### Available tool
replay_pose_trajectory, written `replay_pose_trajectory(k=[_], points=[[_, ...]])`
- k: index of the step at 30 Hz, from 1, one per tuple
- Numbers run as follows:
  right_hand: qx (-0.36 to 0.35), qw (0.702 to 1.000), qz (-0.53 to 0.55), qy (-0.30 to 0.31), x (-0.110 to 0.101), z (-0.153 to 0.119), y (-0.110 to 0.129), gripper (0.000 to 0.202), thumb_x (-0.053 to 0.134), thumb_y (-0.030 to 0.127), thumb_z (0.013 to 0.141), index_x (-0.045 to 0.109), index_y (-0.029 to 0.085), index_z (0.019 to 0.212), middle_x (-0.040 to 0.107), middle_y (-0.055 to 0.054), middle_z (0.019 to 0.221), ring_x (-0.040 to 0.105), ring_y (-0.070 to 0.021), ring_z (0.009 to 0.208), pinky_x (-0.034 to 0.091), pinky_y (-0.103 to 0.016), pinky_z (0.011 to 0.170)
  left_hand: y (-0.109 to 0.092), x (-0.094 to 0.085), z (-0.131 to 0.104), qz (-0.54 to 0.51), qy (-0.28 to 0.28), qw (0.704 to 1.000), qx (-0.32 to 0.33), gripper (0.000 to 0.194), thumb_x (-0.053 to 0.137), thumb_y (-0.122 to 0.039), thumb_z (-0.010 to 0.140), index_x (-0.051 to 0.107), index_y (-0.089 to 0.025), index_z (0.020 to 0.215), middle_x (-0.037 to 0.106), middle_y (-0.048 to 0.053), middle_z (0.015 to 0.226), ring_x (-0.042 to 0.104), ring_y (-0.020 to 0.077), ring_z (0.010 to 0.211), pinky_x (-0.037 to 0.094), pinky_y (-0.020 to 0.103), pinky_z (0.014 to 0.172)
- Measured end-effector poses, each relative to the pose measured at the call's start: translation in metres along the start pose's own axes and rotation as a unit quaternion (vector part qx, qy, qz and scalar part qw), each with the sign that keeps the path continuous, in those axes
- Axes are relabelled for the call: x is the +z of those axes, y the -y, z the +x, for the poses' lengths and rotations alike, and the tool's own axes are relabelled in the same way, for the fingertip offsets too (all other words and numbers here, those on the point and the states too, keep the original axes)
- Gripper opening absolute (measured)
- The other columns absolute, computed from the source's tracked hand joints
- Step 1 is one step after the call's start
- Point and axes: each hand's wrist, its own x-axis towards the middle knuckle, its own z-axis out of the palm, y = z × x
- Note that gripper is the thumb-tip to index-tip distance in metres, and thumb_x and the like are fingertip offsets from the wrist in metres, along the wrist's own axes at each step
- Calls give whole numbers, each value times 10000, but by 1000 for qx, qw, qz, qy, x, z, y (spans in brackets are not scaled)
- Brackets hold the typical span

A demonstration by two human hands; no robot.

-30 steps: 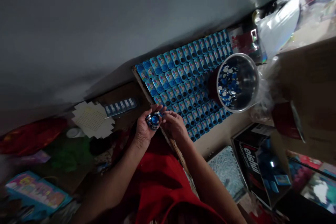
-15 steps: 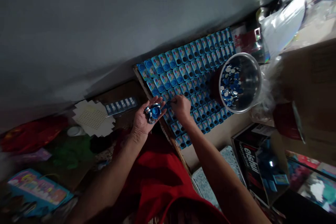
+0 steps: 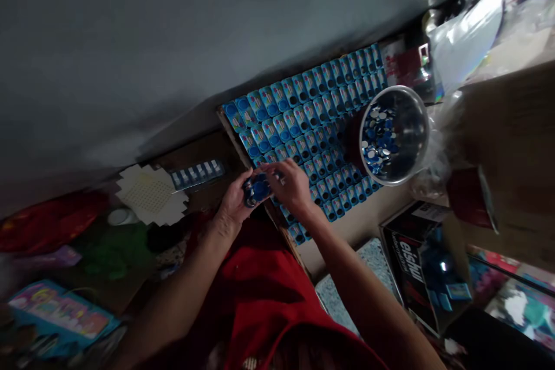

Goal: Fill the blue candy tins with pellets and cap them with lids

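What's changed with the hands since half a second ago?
The right hand has drawn back leftward from the rows of blue packs to the blue round pieces in the left hand; whether it grips one is unclear. The left hand still holds those pieces, and the metal pot stays put.

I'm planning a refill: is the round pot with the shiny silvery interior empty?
No, many small round blue and silvery-white discs lie inside the round pot with the shiny silvery interior.
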Motion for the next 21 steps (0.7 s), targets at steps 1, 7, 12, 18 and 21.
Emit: replay_pose_trajectory(k=[1,7,12,18,21], points=[[-27,1000,6,8,2,-7,3,220,585,200,892,720,268,1052,680,-33,1000,618,-185,913,462,-285,840,3,-1,1,5,-18,1000,-10,247,514,-252,987,710,-121,1061,773,84,889,751,193,790,631,322,740],[48,995,74,-52,16,-31,-6,134,603,145,809,685,228,875,681,-32,891,622,-190,851,487,-286,815,26,-4,10,56,-77,994,-47,176,604,-175,908,732,-136,1023,767,52,798,732,171,670,628,278,681],[171,971,109,-128,2,-6,-41,119,604,260,857,694,211,917,717,-19,843,651,-172,767,497,-271,759,23,9,16,58,-30,997,-35,291,573,-224,928,723,-97,1143,761,158,1106,739,272,1020,597,413,942],[175,980,-85,32,-8,50,-61,96,731,273,751,714,214,825,733,-24,851,657,-198,811,437,-281,726,-7,18,16,64,-20,997,26,329,538,-243,950,701,-101,1198,721,163,1227,694,288,1140,578,416,978],[189,973,-124,53,-8,64,-60,207,760,265,708,703,213,900,735,-29,871,653,-216,813,413,-286,688,-18,17,14,62,-14,996,63,322,532,-269,958,704,-121,1187,704,149,1270,683,284,1159,584,399,959]])
